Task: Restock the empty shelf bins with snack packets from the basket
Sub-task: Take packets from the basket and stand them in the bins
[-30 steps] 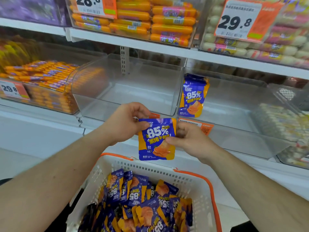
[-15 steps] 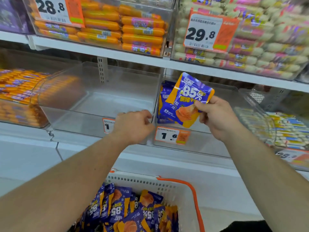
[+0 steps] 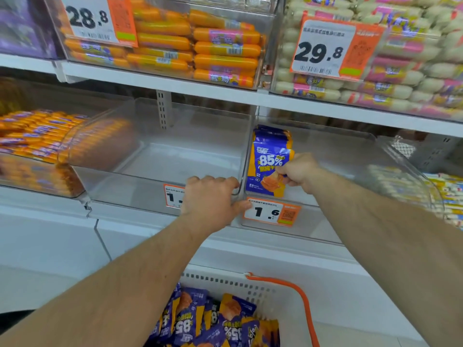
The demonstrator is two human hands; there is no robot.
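Fingers (image 3: 284,171) of the right hand (image 3: 299,171) pinch the lower edge of a blue-and-orange snack packet (image 3: 269,169), standing it upright at the front of a small row of like packets inside the right clear bin (image 3: 350,156), against that bin's left wall. Curled fingers of the left hand (image 3: 210,199) hook over the front lip of the left clear bin (image 3: 150,156), which holds nothing, and the thumb reaches toward the price tag (image 3: 271,212) on the neighbouring bin. Below, the white basket (image 3: 275,294) with its orange handle (image 3: 304,304) carries many more of the same packets (image 3: 213,321). I judge the step in hand to be seating this packet in the row; restocking looks barely begun, with one bin bare and the other mostly unfilled. Next, the right hand would need to let go without tipping the packet forward, then drop to the basket for another, while the left keeps the bin steady.
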